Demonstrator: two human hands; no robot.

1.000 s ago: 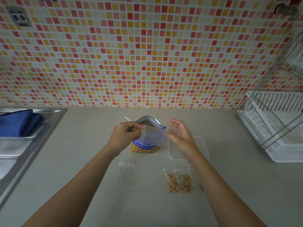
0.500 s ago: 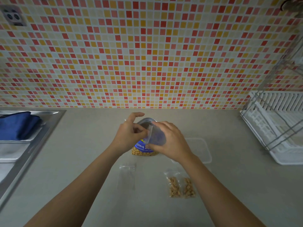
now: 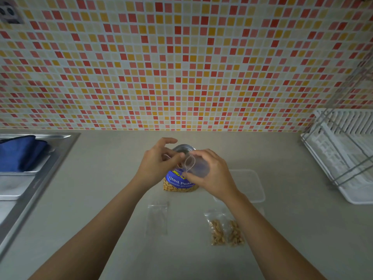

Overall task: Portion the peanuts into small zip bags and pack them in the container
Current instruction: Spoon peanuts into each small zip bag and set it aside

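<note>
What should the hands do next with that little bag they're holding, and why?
Probably the left hand should dip into the peanut bag for a pinch. The right hand holds the zip bag with its mouth open, it looks empty, and the peanut bag stands open right beneath.

Domestic kitchen. A grey countertop (image 3: 101,178) runs beneath a mosaic-tiled backsplash (image 3: 181,67) of red, orange and cream squares, with a stainless-steel sink (image 3: 46,178) holding a blue cloth (image 3: 18,152) at the left. A white dish rack (image 3: 343,158) stands at the right, and a wall socket (image 3: 9,14) sits upper left.
</note>
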